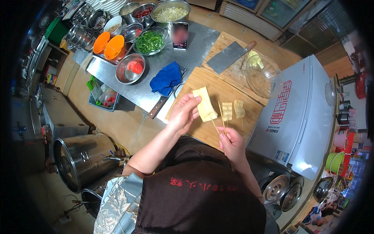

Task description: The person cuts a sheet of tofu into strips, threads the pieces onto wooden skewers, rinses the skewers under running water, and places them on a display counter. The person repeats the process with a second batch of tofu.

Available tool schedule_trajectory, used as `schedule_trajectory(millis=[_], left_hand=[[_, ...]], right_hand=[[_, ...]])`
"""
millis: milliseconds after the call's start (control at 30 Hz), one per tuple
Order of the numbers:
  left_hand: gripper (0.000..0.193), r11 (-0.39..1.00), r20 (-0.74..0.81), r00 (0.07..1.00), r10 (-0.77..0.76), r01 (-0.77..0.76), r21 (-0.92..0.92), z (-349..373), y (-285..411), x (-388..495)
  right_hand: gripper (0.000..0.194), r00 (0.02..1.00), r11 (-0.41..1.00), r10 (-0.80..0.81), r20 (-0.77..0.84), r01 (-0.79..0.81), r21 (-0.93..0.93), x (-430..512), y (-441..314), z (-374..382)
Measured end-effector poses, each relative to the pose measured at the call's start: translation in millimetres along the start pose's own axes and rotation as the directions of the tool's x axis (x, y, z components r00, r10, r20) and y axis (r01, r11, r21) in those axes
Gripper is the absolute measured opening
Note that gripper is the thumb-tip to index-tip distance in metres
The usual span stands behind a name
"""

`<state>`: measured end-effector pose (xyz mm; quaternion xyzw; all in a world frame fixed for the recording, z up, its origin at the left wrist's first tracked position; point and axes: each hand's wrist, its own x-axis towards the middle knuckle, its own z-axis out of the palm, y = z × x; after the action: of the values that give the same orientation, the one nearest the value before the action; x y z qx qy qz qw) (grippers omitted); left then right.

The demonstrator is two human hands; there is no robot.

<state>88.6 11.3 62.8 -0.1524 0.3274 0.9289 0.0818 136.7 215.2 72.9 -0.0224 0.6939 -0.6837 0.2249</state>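
Observation:
My left hand [184, 113] grips a folded pale-yellow sheet of tofu skin [205, 104], thumb on its face. Between the thumb and fingers of my right hand [232, 142] are thin wooden skewers [221, 114]. One skewer's tip meets the sheet's lower edge; whether it passes through the layers I cannot tell. Another slants upward free of the sheet. Just beyond, two skewered tofu-skin pieces, a nearer one [227, 111] and a farther one [239, 108], rest on the wooden cutting board [187, 84].
A cleaver [228, 57] and a clear glass bowl [260, 76] lie on a second board [223, 39]. Left of them are a blue cloth [166, 78], a wooden knife handle [157, 107], a steel bowl [130, 69] and a propped phone [180, 36]. A white chest freezer [292, 117] borders the right.

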Motion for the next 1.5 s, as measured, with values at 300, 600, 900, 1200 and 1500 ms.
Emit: schedule_trajectory(millis=[300,600,900,1200,1500], left_hand=[[0.008,0.997,-0.054,0.997,-0.057,0.059,0.04,5,-9,-5],[0.011,0.997,-0.031,0.999,-0.022,0.024,0.075,5,-12,-4],[0.019,0.961,0.017,0.978,0.207,-0.206,0.182,-6,-19,2],[0.019,0.794,0.103,0.916,0.389,-0.39,0.467,-11,-32,-2],[0.021,0.889,0.062,0.961,0.268,-0.272,0.37,-8,-39,0]], right_hand=[[0.025,0.999,1.0,-0.014,-0.038,0.014,0.004,0,8,5],[0.025,0.993,0.999,0.022,-0.115,-0.019,0.029,2,6,16],[0.025,0.996,0.997,0.074,-0.04,-0.072,0.04,2,-11,14],[0.026,0.988,0.984,0.14,-0.063,-0.132,0.119,-2,-16,24],[0.021,0.984,0.982,0.129,-0.122,-0.11,0.155,8,-5,22]])
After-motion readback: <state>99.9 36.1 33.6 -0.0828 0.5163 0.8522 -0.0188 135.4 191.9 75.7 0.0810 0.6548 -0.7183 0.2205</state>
